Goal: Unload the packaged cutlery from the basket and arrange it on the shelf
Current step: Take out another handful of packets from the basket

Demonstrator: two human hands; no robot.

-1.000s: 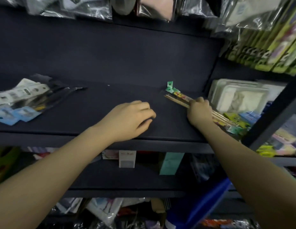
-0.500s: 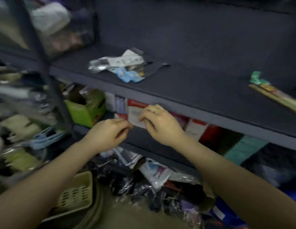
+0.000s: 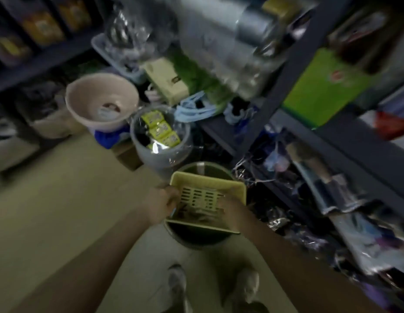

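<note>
Beside the basket (image 3: 207,195), cluttered shelves (image 3: 286,123) crowd close.

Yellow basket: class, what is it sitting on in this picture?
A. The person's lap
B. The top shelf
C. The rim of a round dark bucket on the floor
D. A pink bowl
C: the yellow basket lies across the open top of the round dark bucket on the floor, and both hands reach into it.

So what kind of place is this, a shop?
Probably a small shop's stockroom or a crowded shop aisle. Dark metal shelves are packed with goods in plastic wrap, stacked tubs and a pink basin sit on the floor, and both hands reach into a yellow basket.
</note>
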